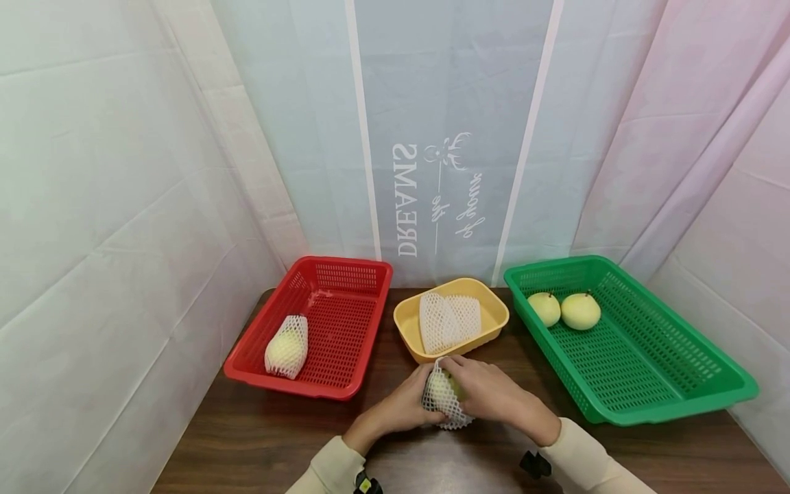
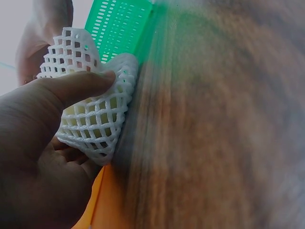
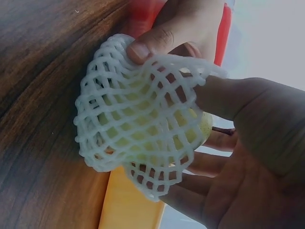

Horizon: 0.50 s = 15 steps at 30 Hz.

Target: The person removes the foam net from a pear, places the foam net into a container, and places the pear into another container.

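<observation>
Both hands hold a yellow-green pear (image 3: 206,129) partly inside a white foam net sleeve (image 1: 441,394), above the near part of the table. My left hand (image 1: 402,405) grips the sleeved pear, its thumb pressing the net and its fingers curled behind, as the left wrist view shows. On the other side, my right hand (image 1: 490,392) curls its fingers round the pear, with the thumb at the sleeve's spread edge. The pear's stem end sticks out of the net towards the right palm in the right wrist view. Part of the pear is hidden by net and fingers.
A red basket (image 1: 364,343) on the left holds one netted pear (image 1: 286,348). Behind the hands stands a yellow tray (image 1: 496,319) with flat foam sleeves (image 1: 441,322). A green basket (image 1: 642,370) on the right contains two bare pears (image 1: 581,311). Fabric curtains surround the wooden table (image 1: 247,439).
</observation>
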Each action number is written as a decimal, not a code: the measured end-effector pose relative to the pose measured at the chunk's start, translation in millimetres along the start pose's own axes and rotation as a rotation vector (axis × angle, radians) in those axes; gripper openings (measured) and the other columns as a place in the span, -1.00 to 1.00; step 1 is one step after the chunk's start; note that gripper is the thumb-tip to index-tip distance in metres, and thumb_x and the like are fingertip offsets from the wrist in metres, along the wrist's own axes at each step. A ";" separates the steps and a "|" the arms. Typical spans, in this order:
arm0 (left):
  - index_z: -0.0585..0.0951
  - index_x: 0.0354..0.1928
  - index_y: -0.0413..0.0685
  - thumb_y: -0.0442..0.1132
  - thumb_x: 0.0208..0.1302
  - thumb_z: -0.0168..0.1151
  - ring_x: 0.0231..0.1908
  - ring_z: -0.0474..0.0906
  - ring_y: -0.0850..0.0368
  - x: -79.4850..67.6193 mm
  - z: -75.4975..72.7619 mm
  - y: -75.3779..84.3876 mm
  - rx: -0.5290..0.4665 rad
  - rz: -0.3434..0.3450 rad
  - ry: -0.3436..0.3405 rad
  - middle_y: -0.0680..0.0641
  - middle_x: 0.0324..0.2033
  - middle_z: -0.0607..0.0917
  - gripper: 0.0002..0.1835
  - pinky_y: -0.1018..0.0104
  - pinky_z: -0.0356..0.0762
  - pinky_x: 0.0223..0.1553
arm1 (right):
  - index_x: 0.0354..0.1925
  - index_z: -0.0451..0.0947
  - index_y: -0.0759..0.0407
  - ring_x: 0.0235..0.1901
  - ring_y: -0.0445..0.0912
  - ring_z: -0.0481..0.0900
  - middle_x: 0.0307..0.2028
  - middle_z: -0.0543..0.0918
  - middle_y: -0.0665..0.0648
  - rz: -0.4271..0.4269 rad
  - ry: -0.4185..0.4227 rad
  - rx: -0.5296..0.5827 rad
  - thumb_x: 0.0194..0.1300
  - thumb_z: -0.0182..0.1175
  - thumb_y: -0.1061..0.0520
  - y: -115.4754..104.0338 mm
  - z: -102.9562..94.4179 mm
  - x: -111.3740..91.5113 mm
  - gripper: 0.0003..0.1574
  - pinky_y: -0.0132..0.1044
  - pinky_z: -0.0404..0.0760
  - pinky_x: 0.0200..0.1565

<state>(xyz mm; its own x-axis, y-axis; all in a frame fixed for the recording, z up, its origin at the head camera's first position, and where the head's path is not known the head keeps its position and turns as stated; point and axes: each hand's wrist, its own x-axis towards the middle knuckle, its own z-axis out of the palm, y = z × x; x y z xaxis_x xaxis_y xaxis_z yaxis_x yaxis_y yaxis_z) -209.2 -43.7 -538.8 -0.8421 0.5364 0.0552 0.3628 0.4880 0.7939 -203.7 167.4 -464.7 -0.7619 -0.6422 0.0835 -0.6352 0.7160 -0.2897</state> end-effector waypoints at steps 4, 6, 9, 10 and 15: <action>0.28 0.54 0.01 -0.21 0.15 0.64 0.39 0.42 0.12 0.1 -0.1 0.0 -0.002 0.001 -0.004 -0.03 0.41 0.45 -0.03 0.19 0.40 0.45 | 0.24 0.55 0.15 -0.13 0.08 0.74 0.08 0.70 0.15 0.007 0.011 -0.014 0.00 0.52 0.37 1.6 2.2 0.6 -0.20 0.02 0.70 -0.28; 0.28 0.54 0.01 -0.20 0.15 0.64 0.40 0.42 0.12 0.3 -0.4 0.1 0.003 0.005 -0.004 -0.03 0.41 0.45 -0.03 0.19 0.40 0.45 | 0.25 0.55 0.15 -0.12 0.08 0.74 0.08 0.70 0.15 0.014 0.014 -0.014 -0.01 0.52 0.36 2.4 2.5 0.8 -0.19 0.03 0.71 -0.27; 0.28 0.54 -0.01 -0.19 0.16 0.64 0.40 0.41 0.12 0.8 -1.0 0.4 0.007 0.008 -0.005 -0.04 0.42 0.45 -0.03 0.20 0.39 0.46 | 0.26 0.56 0.16 -0.09 0.08 0.74 0.10 0.70 0.15 0.025 0.017 -0.011 -0.01 0.52 0.35 3.5 2.0 0.8 -0.19 0.04 0.71 -0.25; 0.28 0.54 -0.01 -0.19 0.16 0.64 0.41 0.41 0.12 1.0 -1.1 0.5 0.009 0.010 -0.005 -0.04 0.42 0.44 -0.03 0.20 0.39 0.46 | 0.26 0.56 0.16 -0.09 0.09 0.74 0.11 0.70 0.15 0.028 0.017 -0.008 -0.01 0.51 0.35 3.8 1.5 0.7 -0.19 0.03 0.71 -0.25; 0.24 0.58 0.02 -0.14 0.19 0.63 0.42 0.40 0.12 1.8 -1.7 0.1 0.015 0.030 -0.014 -0.05 0.45 0.43 0.00 0.18 0.39 0.47 | 0.27 0.57 0.17 -0.08 0.08 0.75 0.14 0.71 0.16 0.034 0.012 0.003 -0.03 0.50 0.36 5.9 -0.9 -0.3 -0.17 0.02 0.71 -0.25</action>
<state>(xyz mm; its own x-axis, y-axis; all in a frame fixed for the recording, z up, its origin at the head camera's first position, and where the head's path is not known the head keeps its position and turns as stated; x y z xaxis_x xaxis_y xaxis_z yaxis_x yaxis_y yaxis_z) -211.4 -43.8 -537.6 -0.8250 0.5607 0.0707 0.3945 0.4818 0.7825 -207.4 172.0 -465.6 -0.7847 -0.6141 0.0847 -0.6084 0.7367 -0.2951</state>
